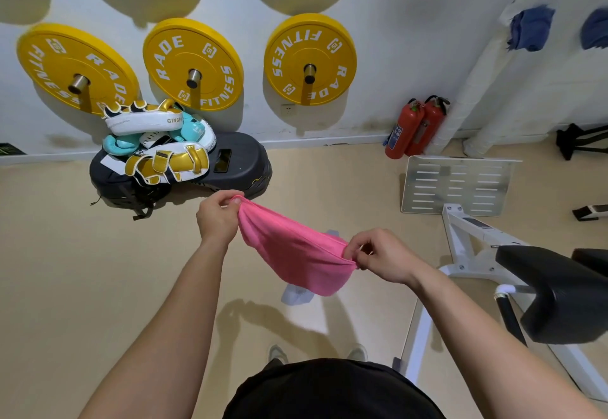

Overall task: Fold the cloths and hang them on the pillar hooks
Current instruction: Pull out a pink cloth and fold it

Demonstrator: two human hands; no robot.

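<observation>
The pink cloth (296, 254) hangs in the air between two hands, above the tan floor (82, 270) and in front of the person's body. The left hand (218, 218) pinches one top end, with its grip closed tight on the bunched edge. The right hand (383, 259) pinches the other top end the same way, fingers closed on the cloth. The hands are held apart so the cloth stretches out and its middle sags down like a little hammock. I think this is done to make the cloth flat and even, so the ends can be brought together for a neat fold.

Something pale (296, 295) lies on the floor just under the pink cloth. It may be another cloth, but it is mostly hidden.

Far from the pink cloth, up and to the right, a white pillar (477, 89) leans along the wall. A blue cloth (531, 28) already hangs on it, bunched up. A second blue one (595, 28) hangs just beside that. The pink cloth will likely go there too, once folded
</observation>
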